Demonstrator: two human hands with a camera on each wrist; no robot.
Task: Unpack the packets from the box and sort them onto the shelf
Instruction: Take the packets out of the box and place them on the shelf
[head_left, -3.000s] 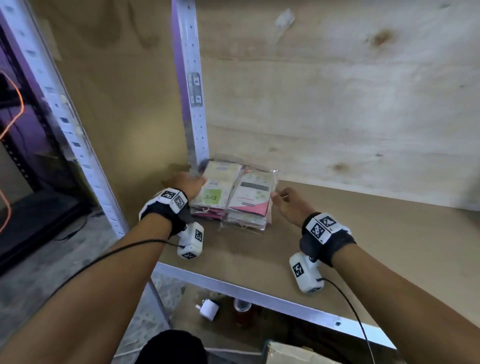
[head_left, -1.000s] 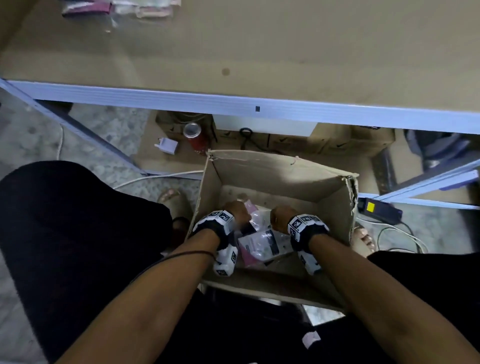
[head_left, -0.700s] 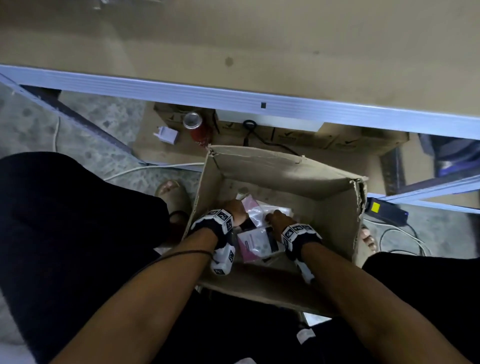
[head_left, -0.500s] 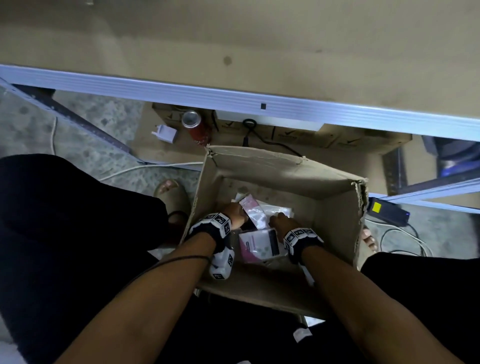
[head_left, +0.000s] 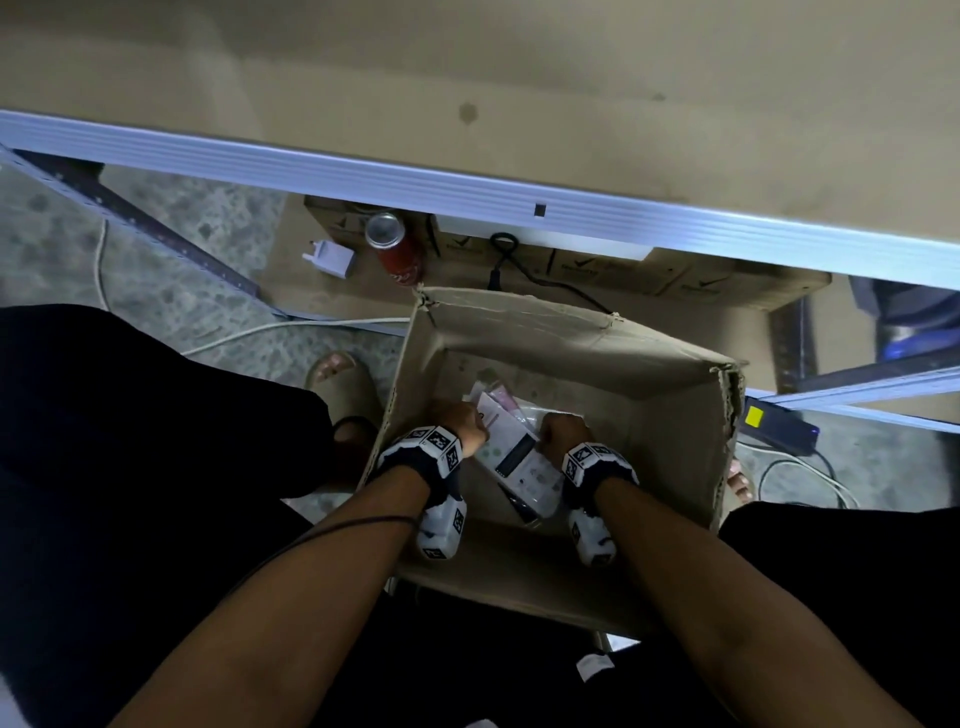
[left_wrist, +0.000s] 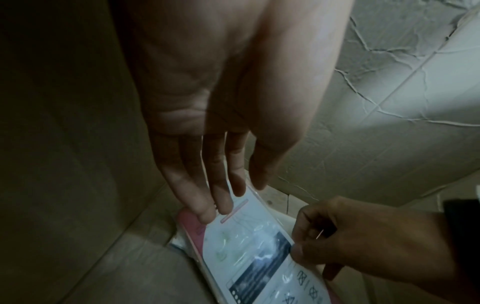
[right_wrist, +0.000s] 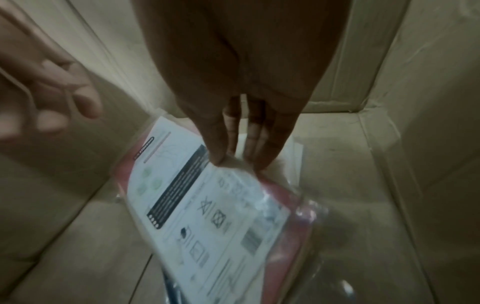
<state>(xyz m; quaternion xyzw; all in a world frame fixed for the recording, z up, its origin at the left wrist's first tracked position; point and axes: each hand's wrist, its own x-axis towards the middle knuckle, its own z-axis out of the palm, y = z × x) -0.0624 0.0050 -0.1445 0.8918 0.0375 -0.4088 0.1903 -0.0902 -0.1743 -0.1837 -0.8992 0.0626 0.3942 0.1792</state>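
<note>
I had both hands down inside the box (head_left: 670, 431), which sat on the floor in front of the shelf (head_left: 519, 119), because the last packets lay at its bottom. My right hand (head_left: 563, 434) pinched the long edge of the top packet (head_left: 511, 457), thumb above and fingers beneath, so I could tilt it up off the pink one under it. My left hand (head_left: 460, 423) had its fingers (left_wrist: 207, 197) nearly straight and close together, their tips resting on the packet's far corner to steady it and keep the slippery plastic from sliding toward the box wall. A clear wrapper lay flat further back.

Compared with 0.5 s before, the packet had turned: it then lay roughly square between my wrists, and now it ran slantwise, one end raised toward the left hand. 3 s before, my hands were up on the shelf beside 2 small stacks of packets, which no longer showed in view.
</note>
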